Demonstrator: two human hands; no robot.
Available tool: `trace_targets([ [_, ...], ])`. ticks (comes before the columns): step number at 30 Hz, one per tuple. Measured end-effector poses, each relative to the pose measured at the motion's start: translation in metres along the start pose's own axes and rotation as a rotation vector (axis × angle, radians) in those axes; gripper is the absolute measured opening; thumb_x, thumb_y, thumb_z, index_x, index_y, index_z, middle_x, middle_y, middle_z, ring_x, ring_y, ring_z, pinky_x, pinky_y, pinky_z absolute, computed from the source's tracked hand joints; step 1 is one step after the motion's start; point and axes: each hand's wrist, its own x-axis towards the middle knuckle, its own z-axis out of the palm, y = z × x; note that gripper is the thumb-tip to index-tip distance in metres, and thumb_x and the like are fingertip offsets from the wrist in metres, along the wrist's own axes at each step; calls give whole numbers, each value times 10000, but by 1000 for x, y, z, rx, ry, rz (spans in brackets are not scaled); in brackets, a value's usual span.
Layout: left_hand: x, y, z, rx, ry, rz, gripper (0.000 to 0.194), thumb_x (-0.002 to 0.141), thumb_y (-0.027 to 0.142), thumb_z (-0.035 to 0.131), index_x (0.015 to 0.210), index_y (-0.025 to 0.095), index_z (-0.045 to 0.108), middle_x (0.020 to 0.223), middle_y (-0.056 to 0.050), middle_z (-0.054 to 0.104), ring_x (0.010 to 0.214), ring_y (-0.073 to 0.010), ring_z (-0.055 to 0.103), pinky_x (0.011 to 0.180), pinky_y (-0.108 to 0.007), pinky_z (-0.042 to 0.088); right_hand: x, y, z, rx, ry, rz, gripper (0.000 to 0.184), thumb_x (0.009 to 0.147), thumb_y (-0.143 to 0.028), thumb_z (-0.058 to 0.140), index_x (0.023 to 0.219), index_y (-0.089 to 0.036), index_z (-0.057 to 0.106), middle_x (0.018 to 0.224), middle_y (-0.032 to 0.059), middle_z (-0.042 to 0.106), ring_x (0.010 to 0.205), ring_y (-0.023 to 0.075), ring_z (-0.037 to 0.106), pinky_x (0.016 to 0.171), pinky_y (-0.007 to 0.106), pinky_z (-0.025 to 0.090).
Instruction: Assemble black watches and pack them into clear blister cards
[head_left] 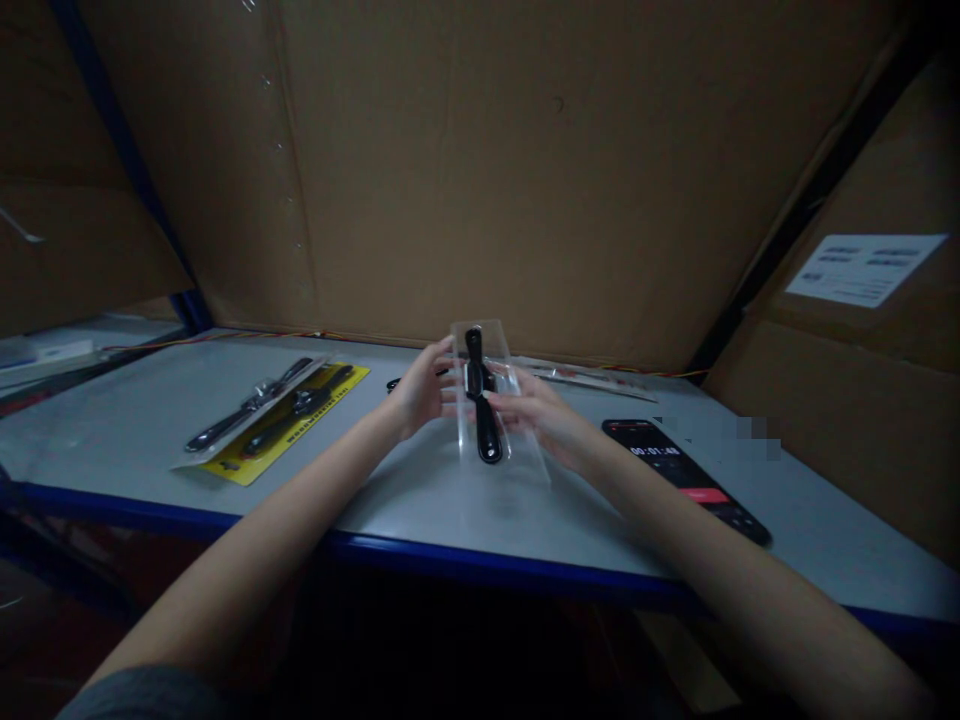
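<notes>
A black spokeshave (489, 425) stands nearly upright in a clear plastic blister shell (469, 440), above the table in front of me. My right hand (544, 415) grips it from the right, thumb across its front near the middle. On the other side, my left hand (424, 392) has its fingers at the shell's left edge, partly hidden by the plastic. Behind my left hand shows the end of a black object (393, 384), mostly covered. To the left lies a yellow card (255, 460) with a similar black tool in a clear blister (247, 412).
On the grey table (420, 510) to the right lies a phone (675, 470) with a running timer. A flat packaged strip (600, 380) lies at the back. Cardboard walls (525, 180) enclose the back and sides. A blue edge (465, 562) runs along the front.
</notes>
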Motion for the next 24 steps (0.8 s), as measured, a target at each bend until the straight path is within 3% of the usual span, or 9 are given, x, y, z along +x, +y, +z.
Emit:
trace_targets([
  [2,-3,-4,5,37,-76,-11,340,743,385,620,935,109,568,827,-90,610,675,-164,600,623,-298,493,1,4,5,-79,-2,-46,565,744,-275,636,1260,-242,410,1015,56,630,807,164,615,694,309,491],
  [4,-4,-8,7,52,-64,-3,255,718,259,669,902,110,576,771,-63,610,624,-136,593,588,-265,490,4,5,8,-198,-31,-32,573,766,-364,608,1281,-246,386,924,48,642,715,157,613,591,286,490],
  [7,-1,-13,3,-3,-10,-55,178,748,154,622,906,124,546,746,-47,613,615,-156,621,612,-324,521,14,-1,-6,-473,-72,65,561,817,-573,425,1245,-210,444,670,32,619,497,146,563,408,256,422],
  [9,3,-14,-3,-38,38,-80,171,763,101,579,920,127,517,785,-66,628,662,-196,650,645,-379,533,25,-10,-35,-725,57,44,603,804,-653,339,1086,-175,573,543,19,558,408,127,496,345,237,359],
  [11,7,-14,-8,-61,102,-75,148,773,76,550,907,116,502,811,-95,637,692,-212,660,667,-387,537,36,-17,-81,-885,202,-44,570,809,-635,349,1067,-184,584,576,19,569,438,124,508,366,228,368],
  [14,9,-14,-11,-87,194,-64,104,785,63,524,881,95,499,793,-111,635,666,-191,657,690,-362,538,49,-16,-159,-1105,404,-42,464,807,-519,444,1057,-158,593,807,77,646,702,169,606,600,271,476],
  [17,8,-13,-10,-92,209,-89,130,785,52,517,908,88,492,779,-108,625,643,-196,656,683,-379,538,53,3,-218,-1471,430,110,485,761,-524,492,1083,-182,612,1113,133,589,1072,286,508,863,395,413],
  [21,5,-13,-8,-87,163,-106,163,783,59,526,934,95,476,800,-116,615,653,-222,662,653,-399,541,50,31,-240,-1685,339,262,677,680,-698,453,1229,-307,516,1309,124,434,1210,389,331,891,549,319],
  [24,5,-13,-9,-79,175,-113,180,775,60,539,936,103,471,807,-114,611,673,-232,664,650,-403,545,47,38,-236,-1778,278,188,584,713,-718,370,1038,-310,632,1172,103,535,1148,350,383,868,541,304],
])
